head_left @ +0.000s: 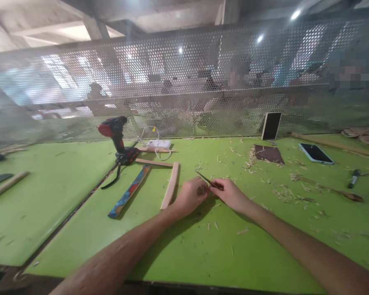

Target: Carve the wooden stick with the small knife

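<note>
Above the middle of the green tabletop, my two hands meet at the fingertips. My right hand point(230, 194) pinches a thin dark strip point(203, 177), which slants up and left past the other hand; whether it is a blade or a folded sheet I cannot tell. My left hand point(190, 196) is closed with its fingers curled, thumb and fingertips brought together by the right fingertips. What it grips, if anything, is hidden. Just left of it lies a curved pale wooden piece point(171, 186), and farther left a flat blue-and-red patterned strip point(129, 192).
A cordless drill point(118, 143) stands at the back left near a white power strip point(158, 144). Wood shavings point(290, 196) litter the right side, around brown sandpaper point(269, 154), a phone point(316, 153), a wooden spoon point(341, 192) and a marker point(353, 179). A perforated screen point(184, 110) closes the back.
</note>
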The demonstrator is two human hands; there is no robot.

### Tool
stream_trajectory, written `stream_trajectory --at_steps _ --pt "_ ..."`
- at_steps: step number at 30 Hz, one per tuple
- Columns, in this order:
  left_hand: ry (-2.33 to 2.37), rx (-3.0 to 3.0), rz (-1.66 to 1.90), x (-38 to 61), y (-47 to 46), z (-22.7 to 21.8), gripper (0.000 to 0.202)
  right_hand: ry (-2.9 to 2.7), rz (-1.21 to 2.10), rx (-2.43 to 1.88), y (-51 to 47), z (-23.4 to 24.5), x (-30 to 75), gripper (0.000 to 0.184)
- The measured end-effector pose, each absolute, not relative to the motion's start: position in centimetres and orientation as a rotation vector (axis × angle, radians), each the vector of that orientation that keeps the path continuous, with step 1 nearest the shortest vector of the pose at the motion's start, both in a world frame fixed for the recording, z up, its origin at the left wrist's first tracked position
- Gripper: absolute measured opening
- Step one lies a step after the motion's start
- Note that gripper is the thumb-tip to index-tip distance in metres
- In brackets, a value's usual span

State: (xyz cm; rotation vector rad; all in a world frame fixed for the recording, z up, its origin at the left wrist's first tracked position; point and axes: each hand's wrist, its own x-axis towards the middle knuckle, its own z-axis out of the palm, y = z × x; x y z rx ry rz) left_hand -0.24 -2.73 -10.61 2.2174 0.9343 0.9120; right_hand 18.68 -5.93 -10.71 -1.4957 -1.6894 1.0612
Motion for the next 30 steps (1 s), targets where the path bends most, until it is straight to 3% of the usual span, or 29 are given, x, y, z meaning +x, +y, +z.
stream_trajectory --at_steps 14,22,30 --pt "1.23 2.213 0.805 -0.3 -2.4 -10.6 0.014 -1.802 0.797 -1.71 -7.0 -9.8 18.6 0.028" --pt "1.203 2.144 0.862 -0.5 -2.3 -10.4 0.015 -2.026 0.596 -1.831 -8.1 -9.1 17.4 0.022" --pt "1.25 2.167 0.803 -0.3 -2.1 -10.5 0.019 -2.132 0.516 -1.82 -8.4 -8.9 16.7 0.029"
